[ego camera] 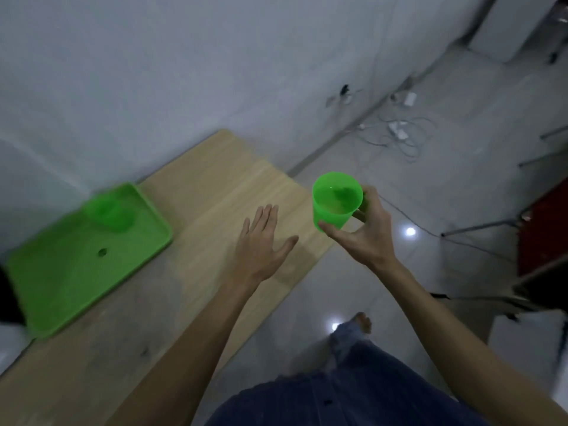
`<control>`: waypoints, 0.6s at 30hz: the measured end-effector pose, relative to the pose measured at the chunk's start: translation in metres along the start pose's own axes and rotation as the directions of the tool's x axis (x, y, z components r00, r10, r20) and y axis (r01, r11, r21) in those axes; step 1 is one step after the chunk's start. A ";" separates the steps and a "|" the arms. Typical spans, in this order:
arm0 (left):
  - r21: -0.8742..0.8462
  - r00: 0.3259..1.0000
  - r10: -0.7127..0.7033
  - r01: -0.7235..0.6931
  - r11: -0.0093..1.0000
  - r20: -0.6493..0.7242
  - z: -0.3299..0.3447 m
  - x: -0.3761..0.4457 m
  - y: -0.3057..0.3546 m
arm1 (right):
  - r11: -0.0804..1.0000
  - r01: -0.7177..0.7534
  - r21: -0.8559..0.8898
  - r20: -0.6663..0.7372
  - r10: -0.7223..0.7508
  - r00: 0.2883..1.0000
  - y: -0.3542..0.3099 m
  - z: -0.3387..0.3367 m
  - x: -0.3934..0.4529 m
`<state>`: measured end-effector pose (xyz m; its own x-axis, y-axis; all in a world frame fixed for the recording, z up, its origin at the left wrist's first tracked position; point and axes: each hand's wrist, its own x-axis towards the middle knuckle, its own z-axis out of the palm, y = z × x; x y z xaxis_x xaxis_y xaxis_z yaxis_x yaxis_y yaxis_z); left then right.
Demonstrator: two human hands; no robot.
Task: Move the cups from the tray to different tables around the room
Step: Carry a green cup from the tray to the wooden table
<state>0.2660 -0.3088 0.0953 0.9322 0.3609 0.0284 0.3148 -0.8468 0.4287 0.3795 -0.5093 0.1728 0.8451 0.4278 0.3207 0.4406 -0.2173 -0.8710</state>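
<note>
My right hand [364, 233] grips a bright green plastic cup [335, 199] from the side and below, holding it upright in the air just past the right edge of the wooden table [196, 241]. My left hand [261, 241] hovers flat over the table with its fingers spread and nothing in it. At the left end of the table lies a green tray [61, 287]. A second green cup [109, 212], blurred, stands in the tray's far corner.
A white wall runs behind the table. To the right is a glossy tiled floor with white cables and chargers [399, 133] near the wall. A red piece of furniture [544, 229] and metal legs stand at the far right. My leg and foot [359, 327] are below.
</note>
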 end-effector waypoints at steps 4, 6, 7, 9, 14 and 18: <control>0.002 0.988 0.136 -0.136 0.991 0.067 0.037 0.072 0.072 | 0.999 -0.029 -0.021 -0.139 0.026 0.990 0.046 -0.075 0.027; -0.004 0.977 0.194 -0.195 0.981 0.093 0.055 0.109 0.110 | 0.999 -0.036 -0.040 -0.185 0.028 0.982 0.068 -0.113 0.043; -0.014 0.969 0.221 -0.221 0.975 0.109 0.065 0.127 0.130 | 0.998 -0.043 -0.049 -0.206 0.032 0.978 0.080 -0.133 0.051; -0.031 0.954 0.269 -0.268 0.963 0.128 0.086 0.165 0.170 | 0.995 -0.064 -0.078 -0.244 0.043 0.969 0.104 -0.174 0.068; -0.031 0.914 0.373 -0.373 0.927 0.156 0.127 0.253 0.268 | 0.983 -0.146 -0.114 -0.352 0.097 0.931 0.160 -0.271 0.110; -0.057 0.884 0.422 -0.419 0.906 0.203 0.161 0.319 0.329 | 0.966 -0.224 -0.131 -0.457 0.141 0.878 0.204 -0.335 0.145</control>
<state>0.6957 -0.5353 0.1004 0.9928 -0.1174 0.0228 -0.1158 -0.8964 0.4279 0.6933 -0.7853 0.1664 0.9428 -0.0565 0.3286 0.2761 -0.4201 -0.8645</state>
